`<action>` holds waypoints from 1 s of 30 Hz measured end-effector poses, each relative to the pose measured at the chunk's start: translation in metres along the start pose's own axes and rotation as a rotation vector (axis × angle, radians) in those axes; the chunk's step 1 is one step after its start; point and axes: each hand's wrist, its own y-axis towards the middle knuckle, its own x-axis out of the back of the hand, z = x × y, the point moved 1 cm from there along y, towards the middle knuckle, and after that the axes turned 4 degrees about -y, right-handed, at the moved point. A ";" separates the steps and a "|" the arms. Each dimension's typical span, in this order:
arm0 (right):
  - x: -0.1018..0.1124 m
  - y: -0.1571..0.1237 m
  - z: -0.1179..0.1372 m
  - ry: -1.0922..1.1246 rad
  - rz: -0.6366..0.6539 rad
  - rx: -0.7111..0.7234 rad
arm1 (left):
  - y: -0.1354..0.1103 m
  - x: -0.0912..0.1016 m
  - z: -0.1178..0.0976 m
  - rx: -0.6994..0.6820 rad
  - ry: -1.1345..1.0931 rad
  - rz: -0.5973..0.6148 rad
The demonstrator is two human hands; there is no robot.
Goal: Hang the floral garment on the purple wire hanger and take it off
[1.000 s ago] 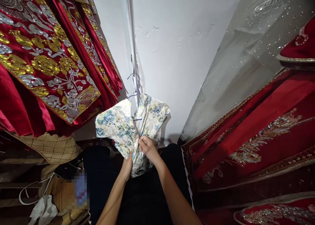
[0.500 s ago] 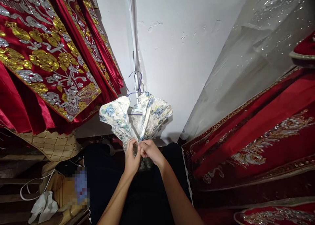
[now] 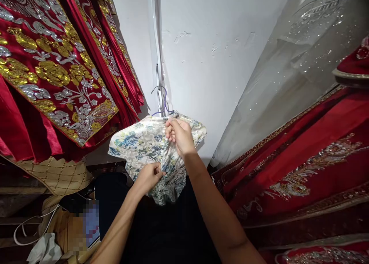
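Item: floral-print garment (image 3: 138,142), cream with blue and yellow flowers, on a purple wire hanger (image 3: 162,102) hooked to a pale upright pole (image 3: 158,44); it hangs directly ahead of both hands, bunched between them.
Right hand (image 3: 178,135): closed on the garment's top edge, just below the hanger hook.
Left hand (image 3: 150,177): lower and nearer the body; fingers pinched on a fold of the same cloth; the two hands apart, one above the other.
Handling, as judged: thin cloth on a light hanger; the top grip should steady the hook while the lower hand draws the fold smooth, without tugging.
Surroundings: left of the hands, red gold-embroidered robes (image 3: 57,64); right of them, sheer sequinned fabric (image 3: 302,56); beyond, white wall (image 3: 207,64).
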 end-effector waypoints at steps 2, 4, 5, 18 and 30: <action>-0.002 -0.017 -0.005 -0.021 0.015 -0.033 | 0.009 0.026 -0.034 -0.141 -0.085 -0.167; -0.003 -0.028 -0.007 -0.076 0.041 -0.054 | 0.018 0.048 -0.071 -0.303 -0.123 -0.347; -0.003 -0.030 -0.006 -0.109 0.061 -0.046 | 0.022 0.055 -0.087 -0.357 -0.088 -0.401; 0.013 -0.055 -0.090 -0.269 0.084 -0.108 | 0.027 0.134 -0.027 -0.115 -0.894 -1.080; 0.061 -0.088 -0.092 -0.274 0.327 -0.340 | 0.016 -0.007 0.025 0.305 -1.124 -0.586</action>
